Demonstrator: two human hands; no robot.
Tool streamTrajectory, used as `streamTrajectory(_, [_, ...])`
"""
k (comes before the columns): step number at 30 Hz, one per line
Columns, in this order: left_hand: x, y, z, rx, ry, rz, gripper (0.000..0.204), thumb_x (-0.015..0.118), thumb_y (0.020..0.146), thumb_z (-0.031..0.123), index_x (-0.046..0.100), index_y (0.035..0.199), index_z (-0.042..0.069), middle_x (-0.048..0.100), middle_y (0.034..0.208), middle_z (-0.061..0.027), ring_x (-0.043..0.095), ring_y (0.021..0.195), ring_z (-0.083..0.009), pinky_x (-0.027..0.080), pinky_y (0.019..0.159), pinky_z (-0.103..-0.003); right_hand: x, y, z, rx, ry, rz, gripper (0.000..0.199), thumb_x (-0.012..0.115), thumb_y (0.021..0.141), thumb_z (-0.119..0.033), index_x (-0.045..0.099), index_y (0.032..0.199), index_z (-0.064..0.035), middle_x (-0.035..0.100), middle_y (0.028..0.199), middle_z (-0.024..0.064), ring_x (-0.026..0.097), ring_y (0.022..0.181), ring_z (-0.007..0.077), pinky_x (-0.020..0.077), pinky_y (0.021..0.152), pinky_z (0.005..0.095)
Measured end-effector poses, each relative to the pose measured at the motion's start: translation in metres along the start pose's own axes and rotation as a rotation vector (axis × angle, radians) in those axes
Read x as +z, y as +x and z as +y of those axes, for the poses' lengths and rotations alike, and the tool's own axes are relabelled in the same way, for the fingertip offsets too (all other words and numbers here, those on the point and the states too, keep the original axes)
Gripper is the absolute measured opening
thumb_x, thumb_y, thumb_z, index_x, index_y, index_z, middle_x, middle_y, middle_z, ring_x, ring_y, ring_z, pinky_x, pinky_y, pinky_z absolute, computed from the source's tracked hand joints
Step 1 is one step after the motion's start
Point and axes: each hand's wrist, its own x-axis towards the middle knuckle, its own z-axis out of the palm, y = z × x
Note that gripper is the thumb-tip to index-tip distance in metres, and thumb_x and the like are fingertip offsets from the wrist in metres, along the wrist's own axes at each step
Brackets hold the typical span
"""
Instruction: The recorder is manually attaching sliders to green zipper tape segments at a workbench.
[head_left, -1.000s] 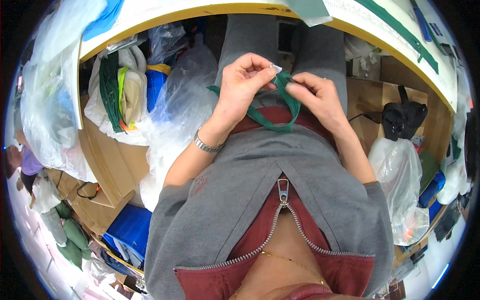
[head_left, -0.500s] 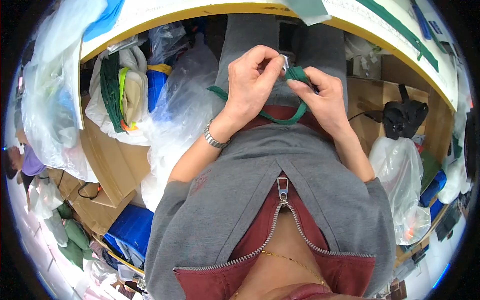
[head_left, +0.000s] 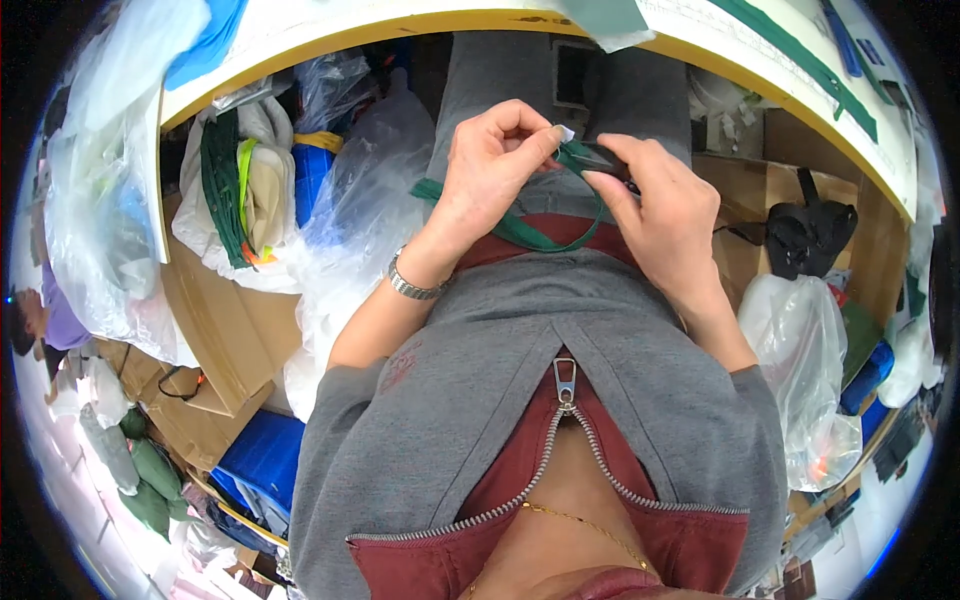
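Observation:
My left hand [head_left: 490,175] is closed, pinching a narrow green fabric strap [head_left: 535,238] and a small white tag [head_left: 567,133] between thumb and forefinger. The strap hangs in a loop over my lap, and a loose end sticks out left of my wrist. My right hand [head_left: 665,205] is closed on a small dark tool [head_left: 602,158], mostly hidden by the fingers; its narrow tip meets the strap beside my left fingertips. Both hands are above my lap, just below the table edge.
A white table [head_left: 290,55] with a yellow edge curves across the top, with green strips [head_left: 800,65] on it. Plastic bags [head_left: 370,190], cardboard [head_left: 230,320] and a blue bin [head_left: 258,455] stand at left. At right lie a black strapped item [head_left: 808,230] and a clear bag [head_left: 800,370].
My right hand has turned and shifted slightly right, its fingers now more outstretched along the dark tool, which shows more. My left hand has moved slightly down and left. The strap end turned.

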Motion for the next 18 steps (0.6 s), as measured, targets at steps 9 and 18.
streamTrajectory(9, [0.000, -0.002, 0.002, -0.015, 0.069, 0.017, 0.012, 0.061, 0.080, 0.009, 0.058, 0.075, -0.001, 0.058, 0.066, -0.0007, 0.055, 0.060, -0.0043, 0.042, 0.053, -0.017, 0.004, 0.001, -0.003, -0.143, -0.083, 0.005, 0.017, 0.064, 0.072, -0.021, 0.053, 0.078, -0.0100, 0.053, 0.067, 0.0031, 0.056, 0.060, 0.0190, 0.0430, 0.049, 0.0300])
streamTrajectory(18, [-0.002, -0.005, 0.002, -0.041, 0.097, -0.012, 0.011, 0.061, 0.081, 0.010, 0.059, 0.079, -0.001, 0.059, 0.073, -0.0020, 0.057, 0.065, -0.0070, 0.046, 0.060, -0.019, 0.012, 0.002, 0.003, -0.126, -0.105, -0.060, 0.017, 0.065, 0.070, -0.020, 0.052, 0.074, -0.0091, 0.051, 0.063, 0.0041, 0.057, 0.059, 0.0194, 0.0437, 0.049, 0.0306])
